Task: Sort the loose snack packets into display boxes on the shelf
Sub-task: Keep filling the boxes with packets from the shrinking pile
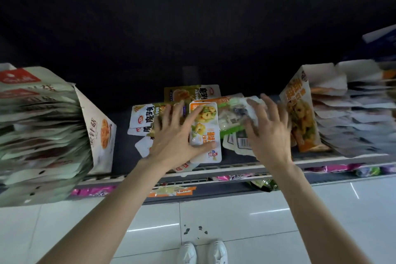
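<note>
Loose snack packets lie in a heap on the dark shelf (122, 118) between two display boxes. My left hand (171, 143) is spread over the heap, its index finger and thumb resting on a white-and-orange packet (206, 128). Green packets with black lettering (145, 118) lie under and left of that hand. My right hand (267, 135), fingers spread, touches a clear-and-green packet (231, 115). An olive packet (188, 92) lies further back. The white display box (100, 130) on the left and the orange one (300, 113) on the right are both stuffed with packets.
The pale shelf front rail (235, 166) runs below my wrists. A lower shelf holds pink packets (231, 177) and a green one (263, 184). White floor tiles (235, 221) and my white shoes (203, 251) are below. The space above the shelf is dark.
</note>
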{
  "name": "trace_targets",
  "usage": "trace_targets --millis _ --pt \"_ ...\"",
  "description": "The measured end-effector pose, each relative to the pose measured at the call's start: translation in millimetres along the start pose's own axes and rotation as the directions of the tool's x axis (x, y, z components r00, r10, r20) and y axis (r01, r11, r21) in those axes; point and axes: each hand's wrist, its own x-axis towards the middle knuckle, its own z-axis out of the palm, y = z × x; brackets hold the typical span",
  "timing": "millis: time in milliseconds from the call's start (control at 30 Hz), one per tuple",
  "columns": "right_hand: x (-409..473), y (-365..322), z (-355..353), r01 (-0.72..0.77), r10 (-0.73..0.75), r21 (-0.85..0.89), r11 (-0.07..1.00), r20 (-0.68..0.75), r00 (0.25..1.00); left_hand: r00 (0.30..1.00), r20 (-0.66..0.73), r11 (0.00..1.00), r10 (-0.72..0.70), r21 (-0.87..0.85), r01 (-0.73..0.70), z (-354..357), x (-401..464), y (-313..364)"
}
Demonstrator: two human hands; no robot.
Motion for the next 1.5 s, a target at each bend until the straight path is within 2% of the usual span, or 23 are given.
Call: trace_targets --millis 67,100,167,333,433,533,600,667,733,800,833,900,933,967,1000,1067,1133,1167,1300,1400,1500 --pt "-10 16 -7 -0.181 0.175 0.013 0.983 0.175 0.969 0.997 0.075 0.992 0.013 0.12 -0.022 6 10 7" --pt "-15 19 -7 -0.207 0.212 -0.046 0.977 0.254 0.944 0.996 0.087 0.988 0.03 0.151 -0.043 8 12 7" --pt "-22 11 -6 -0.164 0.222 -0.201 0.966 0.311 0.924 0.995 0.079 0.982 0.068 0.169 -0.08 7 12 0" --pt "-32 -30 6 -0.116 0.209 -0.256 0.96 0.373 0.904 0.99 0.114 0.992 0.088 0.079 -0.097 -6 1 -31" --pt "-38 -34 9 -0.142 0.228 -0.247 0.959 0.364 0.903 0.995 0.09 0.995 0.045 -0.097 -0.036 -18 -10 -26" --pt "-46 -35 9 -0.127 0.156 -0.126 0.984 0.253 0.955 0.993 -0.095 0.959 -0.074 -0.281 0.045 -21 -16 -14" --pt "-51 -38 7 -0.079 0.079 -0.006 0.997 0.165 0.983 0.973 -0.161 0.916 -0.165 -0.391 0.091 -22 -18 -6" --pt "-58 -41 1 -0.045 0.037 0.106 0.993 0.074 0.997 0.958 -0.148 0.834 -0.246 -0.536 0.131 -28 -21 3" --pt "-63 -46 -13 -0.068 0.064 0.238 0.969 0.026 0.998 0.942 -0.133 0.706 -0.31 -0.695 0.134 -37 -27 14" --pt "-68 -58 -32 -0.167 0.137 0.43 0.887 0.101 0.985 0.92 -0.135 0.58 -0.367 -0.807 0.113 -50 -39 27" --pt "-70 -65 -43 -0.252 0.17 0.551 0.796 0.197 0.966 0.908 -0.121 0.49 -0.402 -0.866 0.102 -56 -46 35" --pt "-79 -82 -65 -0.451 0.218 0.737 0.503 0.397 0.892 0.89 -0.031 0.237 -0.454 -0.967 0.087 -71 -67 56" --pt "-84 -89 -75 -0.514 0.246 0.775 0.368 0.452 0.857 0.89 0.015 0.141 -0.456 -0.986 0.088 -76 -77 67" --pt "-90 -95 -86 -0.535 0.283 0.793 0.29 0.463 0.84 0.893 0.055 0.085 -0.447 -0.991 0.103 -80 -86 77" --pt "-97 -98 -96 -0.53 0.332 0.804 0.269 0.439 0.835 0.897 0.091 0.057 -0.432 -0.99 0.128 -84 -94 86" --pt "-112 -95 -118 -0.484 0.402 0.801 0.353 0.337 0.851 0.901 0.154 -0.013 -0.405 -0.987 0.163 -91 -108 97" --pt "-125 -84 -141 -0.437 0.402 0.781 0.447 0.261 0.878 0.903 0.189 -0.103 -0.387 -0.981 0.162 -100 -114 102" --pt "-131 -76 -153 -0.423 0.4 0.766 0.485 0.236 0.886 0.913 0.187 -0.093 -0.362 -0.982 0.164 -104 -115 105" --pt "-145 -22 -199 -0.386 0.449 0.711 0.588 0.109 0.887 0.967 0.139 0.198 -0.214 -0.963 0.182 -106 -109 137" --pt "-135 29 -221 -0.366 0.498 0.662 0.654 -0.012 0.867 0.987 0.069 0.336 -0.143 -0.935 0.114 -98 -85 173" --pt "-102 69 -248 -0.248 0.376 0.493 0.834 -0.179 0.909 0.994 0.021 0.453 -0.11 -0.889 0.068 -81 -44 208"
